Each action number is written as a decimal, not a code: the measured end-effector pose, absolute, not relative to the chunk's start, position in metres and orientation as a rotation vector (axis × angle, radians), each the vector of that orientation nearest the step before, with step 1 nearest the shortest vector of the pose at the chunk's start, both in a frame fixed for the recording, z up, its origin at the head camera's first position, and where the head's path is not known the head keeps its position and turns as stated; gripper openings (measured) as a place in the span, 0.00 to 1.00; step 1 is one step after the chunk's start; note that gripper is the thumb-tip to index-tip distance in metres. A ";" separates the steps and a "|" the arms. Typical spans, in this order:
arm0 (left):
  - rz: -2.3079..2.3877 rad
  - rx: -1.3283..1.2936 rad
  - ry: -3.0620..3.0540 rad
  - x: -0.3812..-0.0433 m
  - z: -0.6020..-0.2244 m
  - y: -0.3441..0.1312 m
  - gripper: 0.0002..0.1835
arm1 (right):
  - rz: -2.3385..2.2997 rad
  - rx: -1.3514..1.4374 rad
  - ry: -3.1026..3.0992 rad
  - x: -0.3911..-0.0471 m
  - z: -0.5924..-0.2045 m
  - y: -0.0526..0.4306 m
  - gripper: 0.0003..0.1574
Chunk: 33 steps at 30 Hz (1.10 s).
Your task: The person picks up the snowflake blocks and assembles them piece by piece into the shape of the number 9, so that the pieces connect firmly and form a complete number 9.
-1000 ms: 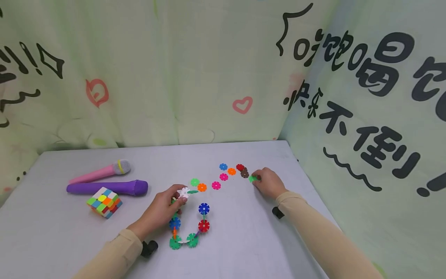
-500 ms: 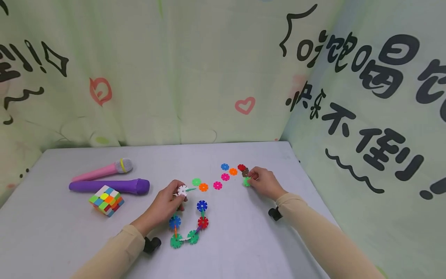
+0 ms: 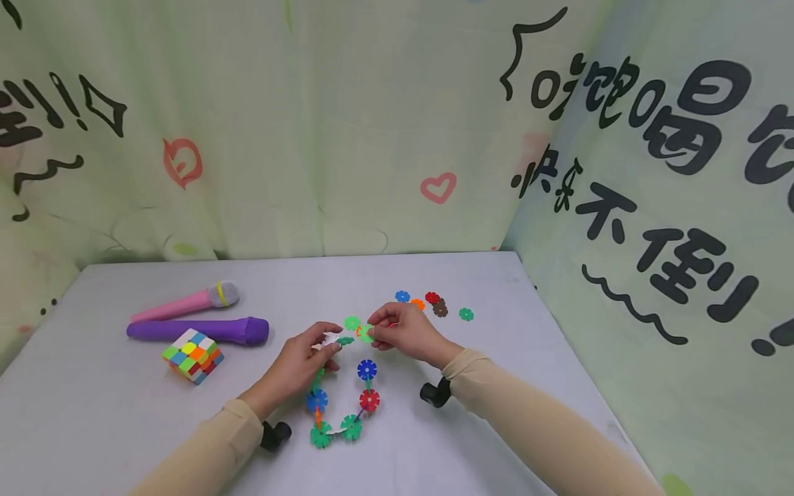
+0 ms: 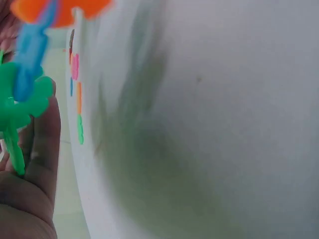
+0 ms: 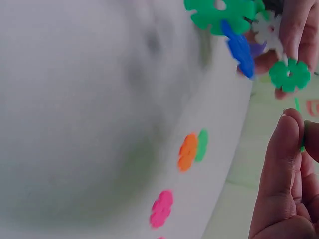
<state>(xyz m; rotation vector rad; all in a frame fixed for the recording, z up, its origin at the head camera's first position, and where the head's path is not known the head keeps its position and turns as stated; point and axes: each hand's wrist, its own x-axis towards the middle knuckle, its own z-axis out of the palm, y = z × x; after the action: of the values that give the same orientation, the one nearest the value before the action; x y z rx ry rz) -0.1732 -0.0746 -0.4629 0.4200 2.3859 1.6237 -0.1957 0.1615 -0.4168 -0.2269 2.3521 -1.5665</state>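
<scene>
My left hand (image 3: 294, 365) pinches a white snowflake disc (image 5: 267, 30), part of a chain of interlocking plastic discs. From it the chain hangs in a U over the table, with a blue disc (image 3: 367, 370), a red disc (image 3: 369, 400) and green discs (image 3: 351, 427). At its end beside the left fingertips sticks out a green disc (image 5: 289, 74). My right hand (image 3: 412, 334) pinches a light green disc (image 3: 364, 333) between thumb and fingers, close to that end but apart from it in the right wrist view. The left palm hides part of the chain.
Loose discs lie farther back: light green (image 3: 352, 323), blue (image 3: 402, 296), red (image 3: 432, 297), brown (image 3: 440, 308), green (image 3: 466, 314). Pink discs (image 5: 162, 209) are hidden behind my right hand in the head view. At left are a puzzle cube (image 3: 193, 355), purple microphone (image 3: 198, 332) and pink microphone (image 3: 186, 305).
My right hand has taken the light green disc from the back right and carried it left, up to my left hand. Another green disc now shows there. The left hand keeps holding the chain.
</scene>
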 end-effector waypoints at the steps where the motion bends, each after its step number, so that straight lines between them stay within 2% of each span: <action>1: 1.632 0.420 2.384 -0.173 -0.463 -0.075 0.17 | -1.575 -0.238 2.341 -0.195 -0.417 0.157 0.12; 13: 1.675 0.497 2.363 -0.172 -0.462 -0.075 0.12 | -1.563 -0.266 2.320 -0.194 -0.414 0.150 0.14; 33: 1.708 0.584 2.363 -0.171 -0.461 -0.071 0.05 | -1.600 -0.294 2.251 -0.191 -0.412 0.152 0.08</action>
<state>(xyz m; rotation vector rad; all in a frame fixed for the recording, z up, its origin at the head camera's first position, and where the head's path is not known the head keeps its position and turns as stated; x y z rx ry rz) -0.1712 -0.0710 -0.4606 0.5844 2.3634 1.7078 -0.1914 0.1519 -0.4124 -0.2936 2.2514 -1.5998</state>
